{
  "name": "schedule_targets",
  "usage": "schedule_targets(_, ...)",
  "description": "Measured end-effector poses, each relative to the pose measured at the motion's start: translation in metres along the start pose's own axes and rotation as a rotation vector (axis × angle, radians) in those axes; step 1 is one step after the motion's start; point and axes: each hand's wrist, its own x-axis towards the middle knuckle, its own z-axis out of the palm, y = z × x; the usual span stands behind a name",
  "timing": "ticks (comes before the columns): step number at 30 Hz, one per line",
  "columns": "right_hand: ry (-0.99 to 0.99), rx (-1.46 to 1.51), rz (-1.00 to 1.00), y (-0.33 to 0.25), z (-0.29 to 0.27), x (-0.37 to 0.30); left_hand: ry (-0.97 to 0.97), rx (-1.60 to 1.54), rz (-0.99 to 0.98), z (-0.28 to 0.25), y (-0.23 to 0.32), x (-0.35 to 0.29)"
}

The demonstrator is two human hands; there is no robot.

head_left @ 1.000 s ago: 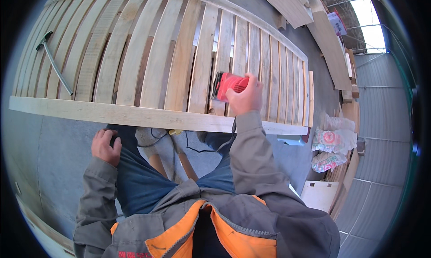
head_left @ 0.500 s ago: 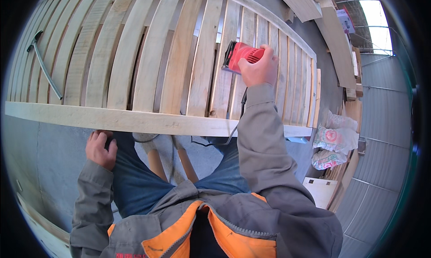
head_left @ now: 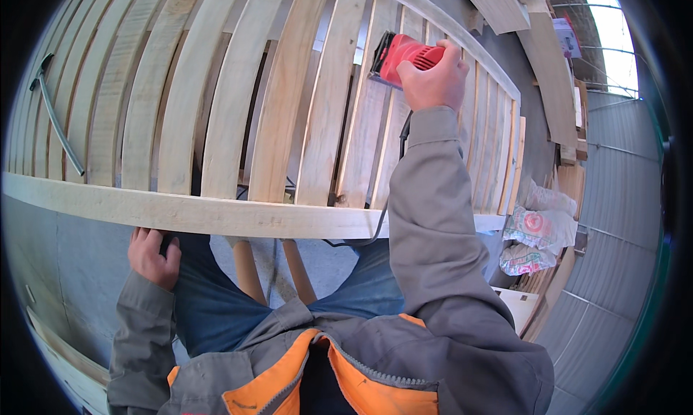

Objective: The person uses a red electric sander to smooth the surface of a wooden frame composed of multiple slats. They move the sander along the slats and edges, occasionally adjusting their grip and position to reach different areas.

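Observation:
My right hand is wrapped round a red electric sander with a black front edge. The sander rests on the pale wooden slats of a long slatted frame, toward its far side. Down past my right sleeve runs the sander's black cord. At the frame's near rail, my left hand is by its lower edge, beside my left thigh. Its fingers are curled, the tips partly hidden by the rail; what they hold, if anything, is out of sight.
A hammer with a metal handle lies across the slats at the left. Wooden boards stand along the right, with white printed bags below them. Two tan legs of a stool or stand show between my knees.
My right hand and the sander have moved a little up and to the right along the slats. The frame and hammer sit lower and farther left in view. My left hand keeps its curled pose.

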Motion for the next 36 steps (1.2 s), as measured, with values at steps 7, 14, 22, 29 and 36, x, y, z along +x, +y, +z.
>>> schedule_targets(7,0.045,0.048,-0.022,-0.002,0.018,0.03,-0.022,0.035,0.023,-0.002,-0.001,0.004)
schedule_targets(14,0.04,-0.02,0.011,-0.012,0.028,0.06,-0.028,0.026,0.019,-0.002,0.0,0.007)
schedule_targets(22,0.056,-0.046,-0.002,-0.016,0.041,0.099,0.005,0.018,0.022,-0.003,0.002,0.005)
schedule_targets(29,0.072,0.024,0.031,-0.014,0.044,0.092,0.011,0.024,-0.01,-0.003,0.002,0.002)
schedule_targets(36,-0.02,0.024,0.033,-0.039,0.014,0.026,0.081,-0.003,-0.003,0.003,-0.009,-0.013)
